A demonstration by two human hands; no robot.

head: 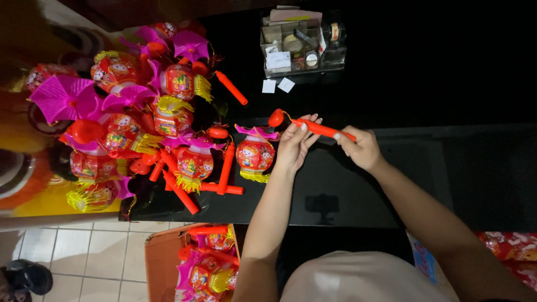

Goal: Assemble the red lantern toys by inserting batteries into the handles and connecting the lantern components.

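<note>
Only one view: head cam, worn by the person, looking almost straight down on a black table [425,168] from above the chest, w/ both forearms running up from the bottom edge to the left hand [295,146] and right hand [361,147] near frame centre. It sits fairly close, approx. arm's reach, so the fingers show clearly, and the frame is wide enough to take in the heap of lanterns [140,123] out left of the left fingers, a clear box [302,47] beyond the fingertips at the far edge, plus tiled floor [89,251] at lower left. No 2nd view, so nothing shared.

White paper labels [277,85] beside clear organizer [302,47]
</note>
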